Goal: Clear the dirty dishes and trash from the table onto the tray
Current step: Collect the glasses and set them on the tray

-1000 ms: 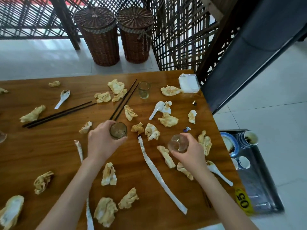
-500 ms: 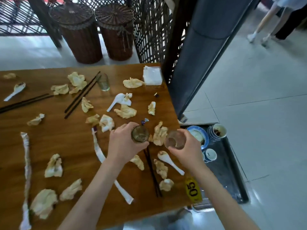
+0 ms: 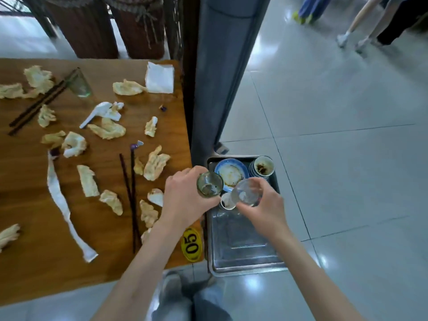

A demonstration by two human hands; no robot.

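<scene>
Over tray (image 3: 243, 251): left hand (image 3: 185, 198) grips glass (image 3: 209, 184), right hand (image 3: 261, 205) grips tilted glass (image 3: 246, 193); right nearer bare floor below.

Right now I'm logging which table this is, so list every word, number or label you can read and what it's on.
"05": black digits on the yellow oval tag at the table edge, next to the tray.
Nothing else in view carries readable text.

occluded: small white cup (image 3: 227, 203) partly behind our glasses | cropped: wicker baskets (image 3: 111, 26) at top | blurred: chopsticks (image 3: 38, 105)
</scene>
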